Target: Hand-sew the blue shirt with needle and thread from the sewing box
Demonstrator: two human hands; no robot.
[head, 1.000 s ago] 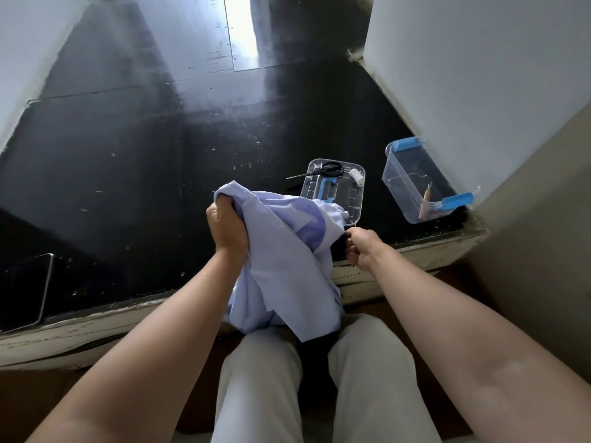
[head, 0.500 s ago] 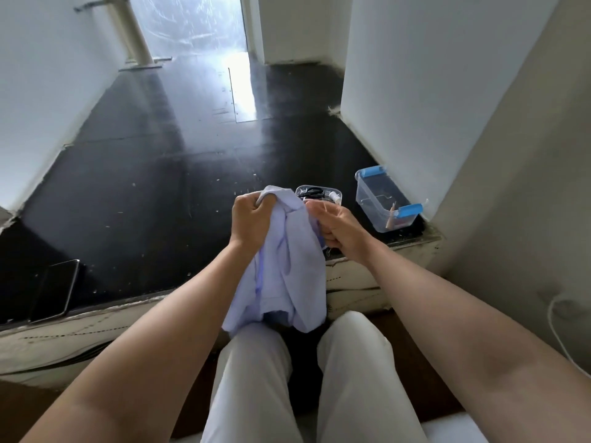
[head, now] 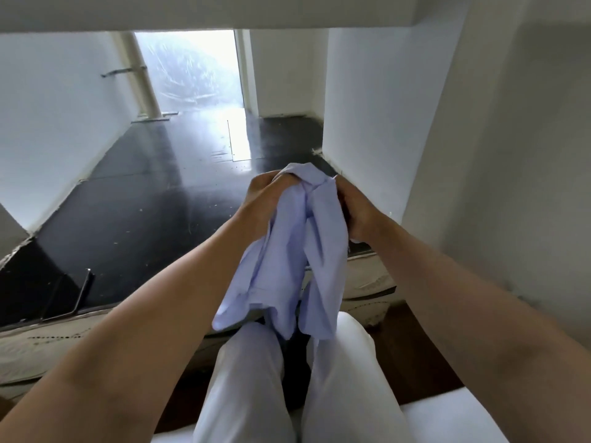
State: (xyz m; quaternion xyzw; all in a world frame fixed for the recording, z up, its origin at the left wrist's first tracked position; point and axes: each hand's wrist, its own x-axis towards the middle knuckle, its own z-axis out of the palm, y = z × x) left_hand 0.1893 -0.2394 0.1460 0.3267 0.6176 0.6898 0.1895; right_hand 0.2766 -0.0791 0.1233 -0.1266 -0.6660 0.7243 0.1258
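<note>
The light blue shirt (head: pixel 287 260) hangs bunched in front of me, its lower folds dangling above my knees. My left hand (head: pixel 265 199) grips the shirt's top from the left, fingers curled into the cloth. From the right, my right hand (head: pixel 355 212) grips the same top bunch, close to the left hand. The sewing box, its lid, needle and thread are hidden behind the shirt and hands.
A dark glossy floor (head: pixel 153 199) stretches ahead, raised on a pale worn step edge (head: pixel 367 282). A phone (head: pixel 68 298) lies at the left near that edge. White walls (head: pixel 367 116) close in on both sides. My legs in pale trousers (head: pixel 249 378) sit below.
Both hands have lifted the shirt and come together at its top. The view has tilted up, so the sewing box and lid are now covered by the shirt and hands.
</note>
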